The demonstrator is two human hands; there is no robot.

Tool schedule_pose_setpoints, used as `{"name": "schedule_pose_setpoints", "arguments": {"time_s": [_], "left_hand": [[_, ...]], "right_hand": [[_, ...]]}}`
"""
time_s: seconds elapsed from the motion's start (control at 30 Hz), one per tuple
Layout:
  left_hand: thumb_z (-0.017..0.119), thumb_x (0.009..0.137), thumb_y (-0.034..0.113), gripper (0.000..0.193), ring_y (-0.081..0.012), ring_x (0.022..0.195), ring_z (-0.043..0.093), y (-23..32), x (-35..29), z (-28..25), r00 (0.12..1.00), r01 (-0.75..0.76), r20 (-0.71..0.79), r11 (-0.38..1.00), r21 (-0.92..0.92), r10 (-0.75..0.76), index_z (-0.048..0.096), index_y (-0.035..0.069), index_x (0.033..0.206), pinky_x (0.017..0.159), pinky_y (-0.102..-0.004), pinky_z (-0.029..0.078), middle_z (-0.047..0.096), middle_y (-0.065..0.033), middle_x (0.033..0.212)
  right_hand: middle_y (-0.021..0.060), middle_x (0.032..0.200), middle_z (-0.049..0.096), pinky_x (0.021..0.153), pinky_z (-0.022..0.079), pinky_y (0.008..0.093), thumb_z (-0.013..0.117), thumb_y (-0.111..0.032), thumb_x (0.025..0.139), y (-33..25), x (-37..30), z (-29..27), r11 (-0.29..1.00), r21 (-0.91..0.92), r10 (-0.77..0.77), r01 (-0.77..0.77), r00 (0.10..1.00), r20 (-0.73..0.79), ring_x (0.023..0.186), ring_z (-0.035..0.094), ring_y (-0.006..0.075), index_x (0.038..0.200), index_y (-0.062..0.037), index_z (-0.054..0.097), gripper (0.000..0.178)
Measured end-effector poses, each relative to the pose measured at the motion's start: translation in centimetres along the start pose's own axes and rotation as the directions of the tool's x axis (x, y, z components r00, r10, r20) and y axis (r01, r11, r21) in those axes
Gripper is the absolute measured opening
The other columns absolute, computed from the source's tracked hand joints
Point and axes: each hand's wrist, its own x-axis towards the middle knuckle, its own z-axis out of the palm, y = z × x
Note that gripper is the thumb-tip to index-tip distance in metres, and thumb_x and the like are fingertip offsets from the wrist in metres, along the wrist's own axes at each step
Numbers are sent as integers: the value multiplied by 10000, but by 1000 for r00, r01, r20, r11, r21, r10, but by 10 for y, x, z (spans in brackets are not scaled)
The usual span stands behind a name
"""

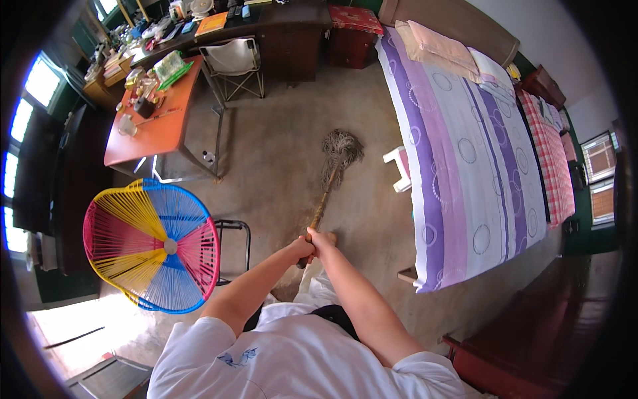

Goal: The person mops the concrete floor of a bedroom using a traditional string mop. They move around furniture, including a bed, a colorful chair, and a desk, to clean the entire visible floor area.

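Observation:
A string mop [320, 207] slants away from me across the floor, its grey strands spread on the concrete. Both of my hands are wrapped around its wooden handle in front of my body. My left hand [302, 249] grips close to the handle's near end. Right beside it, slightly farther up the handle, my right hand [323, 242] is closed too. The hands touch and partly hide the handle.
To the left stand a colourful corded round chair [170, 247] and an orange table [153, 136] with clutter on it. A white folding chair [230, 58] is by the dark desk [286, 33]. At right are a bed [465, 166] and a small white stool [399, 169].

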Motion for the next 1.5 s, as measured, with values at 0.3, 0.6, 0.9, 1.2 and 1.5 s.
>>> {"name": "schedule_pose_setpoints", "arguments": {"time_s": [0.3,0.6,0.9,1.2,1.5], "left_hand": [[464,788,-4,69,-117,448,475,157,134,54,985,18,163,924,-383,48,492,52,816,397,-252,385,503,-46,590],[482,832,19,70,-102,446,423,155,180,98,956,201,292,676,-709,21,430,67,834,379,-241,373,460,-37,599],[553,788,5,176,-79,424,401,-4,8,42,926,328,374,598,-731,-51,397,68,737,348,-211,313,403,-2,528],[602,758,29,158,-98,423,436,-202,-162,-37,976,183,191,863,-471,-102,459,88,792,378,-227,342,465,-15,557],[545,760,116,130,-273,709,625,-283,-324,-41,755,457,-636,569,683,157,564,74,882,597,-367,507,606,-135,812]], "right_hand": [[171,780,627,544,481,402,630,-278,803,-208,88,-57,728,-682,-237,63,958,-164,654,610,238,935,78,580,382],[225,883,626,708,497,415,606,-297,789,-248,95,-82,246,-956,-300,-160,925,-232,857,614,350,918,24,619,345],[210,943,597,727,480,438,531,-312,812,-88,7,-39,-52,-990,-486,128,863,138,861,596,343,1207,-128,447,444],[77,965,509,730,470,398,506,-156,795,122,-56,21,-609,-704,-373,367,651,662,977,505,296,943,-209,594,180],[99,866,631,806,465,383,716,-199,628,260,-104,103,-571,-274,376,774,544,750,889,594,288,790,-84,626,218]]}}
